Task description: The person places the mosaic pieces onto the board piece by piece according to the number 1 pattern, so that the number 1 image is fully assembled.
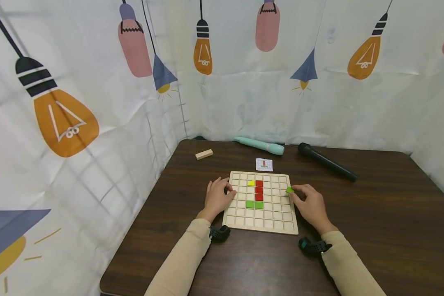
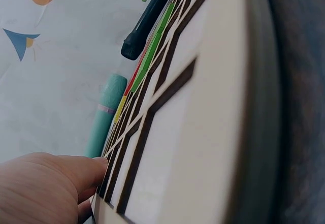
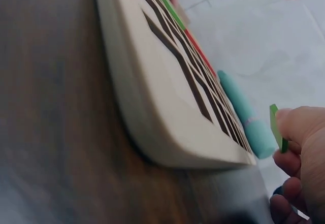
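Note:
A pale wooden grid board (image 1: 275,224) lies on the table, with square cells. Set in it are red tiles (image 1: 259,190) in a column, a yellow tile (image 1: 251,183) beside the top one, and two green tiles (image 1: 250,204) side by side at the column's foot. My left hand (image 1: 218,196) holds the board's left rim, its thumb (image 2: 89,170) on the edge in the left wrist view. Between thumb and fingertips, my right hand (image 1: 311,205) pinches a loose green tile (image 3: 278,127), held up at the board's right edge.
Behind the board lies a small card (image 1: 264,165) with a coloured tile pattern. Farther back are a wooden block (image 1: 204,154), a teal cylinder (image 1: 260,145) and a long black cylinder (image 1: 327,162). A printed curtain (image 1: 244,102) hangs behind the dark table (image 1: 385,222).

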A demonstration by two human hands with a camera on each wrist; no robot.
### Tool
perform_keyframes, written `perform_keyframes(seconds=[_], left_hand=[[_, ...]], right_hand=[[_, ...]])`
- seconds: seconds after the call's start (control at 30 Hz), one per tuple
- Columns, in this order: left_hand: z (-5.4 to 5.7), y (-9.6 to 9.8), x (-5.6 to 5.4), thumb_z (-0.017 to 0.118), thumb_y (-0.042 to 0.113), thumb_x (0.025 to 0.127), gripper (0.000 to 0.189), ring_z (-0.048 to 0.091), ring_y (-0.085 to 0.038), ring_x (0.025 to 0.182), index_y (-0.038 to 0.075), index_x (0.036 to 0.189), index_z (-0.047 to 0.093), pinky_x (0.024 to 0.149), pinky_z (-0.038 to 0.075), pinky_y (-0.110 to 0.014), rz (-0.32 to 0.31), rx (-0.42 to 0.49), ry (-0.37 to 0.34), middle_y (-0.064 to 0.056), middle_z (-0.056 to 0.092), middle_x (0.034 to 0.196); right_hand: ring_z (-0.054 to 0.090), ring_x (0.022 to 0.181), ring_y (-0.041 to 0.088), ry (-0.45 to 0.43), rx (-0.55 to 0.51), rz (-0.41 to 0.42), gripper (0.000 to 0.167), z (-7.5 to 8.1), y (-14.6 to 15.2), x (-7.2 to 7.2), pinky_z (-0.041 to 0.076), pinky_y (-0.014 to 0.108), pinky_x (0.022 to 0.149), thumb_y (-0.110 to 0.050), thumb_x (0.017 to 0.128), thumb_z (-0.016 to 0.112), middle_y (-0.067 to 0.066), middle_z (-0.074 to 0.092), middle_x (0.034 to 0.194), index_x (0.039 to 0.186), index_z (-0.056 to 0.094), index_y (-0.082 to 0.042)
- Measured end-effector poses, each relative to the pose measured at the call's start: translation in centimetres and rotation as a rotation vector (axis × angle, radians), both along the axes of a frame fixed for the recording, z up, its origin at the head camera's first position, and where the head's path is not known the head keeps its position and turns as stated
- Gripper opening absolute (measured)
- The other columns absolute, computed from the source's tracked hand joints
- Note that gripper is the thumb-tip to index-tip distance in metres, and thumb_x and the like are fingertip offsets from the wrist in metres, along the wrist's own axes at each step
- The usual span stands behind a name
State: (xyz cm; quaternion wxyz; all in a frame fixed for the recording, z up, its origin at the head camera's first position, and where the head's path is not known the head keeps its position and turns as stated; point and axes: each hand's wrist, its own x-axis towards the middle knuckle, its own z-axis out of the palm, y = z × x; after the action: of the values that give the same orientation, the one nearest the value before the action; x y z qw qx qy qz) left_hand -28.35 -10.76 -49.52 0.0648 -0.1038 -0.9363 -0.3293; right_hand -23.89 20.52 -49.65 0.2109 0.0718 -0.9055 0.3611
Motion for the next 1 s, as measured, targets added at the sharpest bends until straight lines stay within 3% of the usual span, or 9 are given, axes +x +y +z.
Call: perform_keyframes(seconds=[0.4,0.73,1.0], left_hand=[[0.2,0.1,0.0,0.067,0.031,0.092,0.017,0.031,-0.026,0.143,0.021,0.081,0.059,0.121,0.007,-0.05,0.013,-0.002,-0.008,-0.001,0.049,0.146],[0.2,0.1,0.1,0.068,0.03,0.092,0.018,0.033,-0.029,0.142,0.021,0.081,0.058,0.12,0.008,-0.052,0.008,0.012,0.008,-0.004,0.051,0.145],[0.1,0.1,0.0,0.068,0.031,0.092,0.018,0.032,-0.026,0.143,0.021,0.08,0.058,0.121,0.007,-0.05,0.016,0.017,0.002,-0.001,0.051,0.145]], right_hand=[[0.045,0.07,0.015,-0.058,0.057,0.092,0.029,0.8,-1.2,1.0,0.036,0.026,0.058,-0.022,0.089,0.073,0.002,0.059,0.095,0.114,0.07,-0.007],[0.046,0.067,0.013,-0.107,0.082,0.137,0.022,0.6,-1.4,1.3,0.036,0.025,0.056,-0.023,0.087,0.076,-0.005,0.058,0.086,0.106,0.073,-0.014],[0.046,0.067,0.013,-0.141,0.113,0.172,0.024,0.6,-1.5,1.4,0.037,0.025,0.056,-0.023,0.085,0.077,-0.005,0.06,0.09,0.107,0.073,-0.013]])
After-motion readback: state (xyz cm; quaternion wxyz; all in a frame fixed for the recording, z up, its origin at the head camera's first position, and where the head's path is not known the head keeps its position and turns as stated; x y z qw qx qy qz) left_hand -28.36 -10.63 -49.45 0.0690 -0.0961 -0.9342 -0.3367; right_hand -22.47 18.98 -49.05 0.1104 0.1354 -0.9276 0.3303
